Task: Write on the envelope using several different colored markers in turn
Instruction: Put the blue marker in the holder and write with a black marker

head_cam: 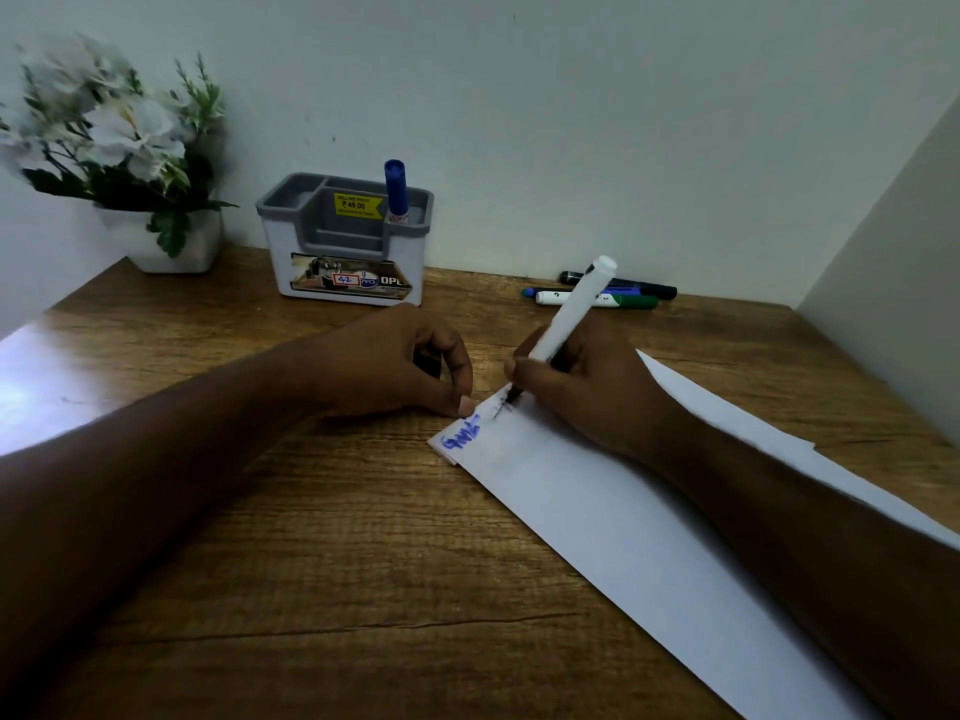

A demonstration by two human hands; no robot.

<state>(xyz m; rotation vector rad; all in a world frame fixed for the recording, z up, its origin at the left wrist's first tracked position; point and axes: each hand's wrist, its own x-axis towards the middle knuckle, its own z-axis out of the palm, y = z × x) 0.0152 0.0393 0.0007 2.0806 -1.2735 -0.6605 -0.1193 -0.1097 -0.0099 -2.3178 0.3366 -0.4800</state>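
Note:
A long white envelope (613,517) lies diagonally on the wooden desk (337,537), with blue writing near its far left corner. My right hand (587,392) grips a white-bodied marker (574,309) whose black tip touches the envelope beside the blue word, where faint black strokes show. My left hand (405,361) is curled with something dark inside it, likely the marker's cap; its thumb tip rests at the envelope's corner. Three capped markers, black (623,283), blue (535,292) and green (602,299), lie by the wall.
A grey and white desk organiser (343,241) stands at the back with a blue marker (396,192) upright in it. A white pot of white flowers (130,148) fills the back left corner. Walls close the desk at the back and right.

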